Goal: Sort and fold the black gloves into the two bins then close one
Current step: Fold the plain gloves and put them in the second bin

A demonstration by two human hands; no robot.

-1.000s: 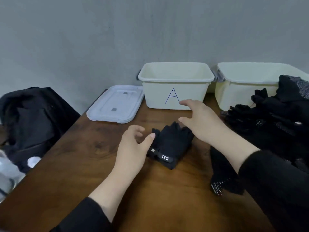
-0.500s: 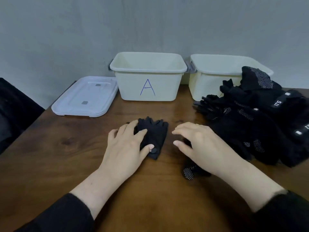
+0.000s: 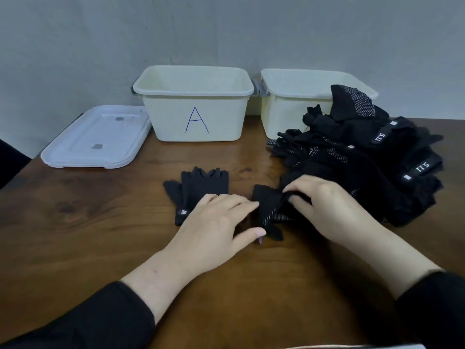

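My left hand and right hand: bare, no rings or watch visible. Both forearms: black long sleeves, pushed up past the wrists.

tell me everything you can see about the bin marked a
The bin marked A is a cream-white plastic tub, rectangular with rounded corners, a rolled rim and walls tapering slightly toward the base. A blue hand-drawn letter A sits on its front wall. Grey latch handles show at both ends. It stands upright and open, with no lid on, at the back of the wooden table by the wall. What shows of its inside looks empty. The white lid lies just to its left; the second bin stands close on its right.
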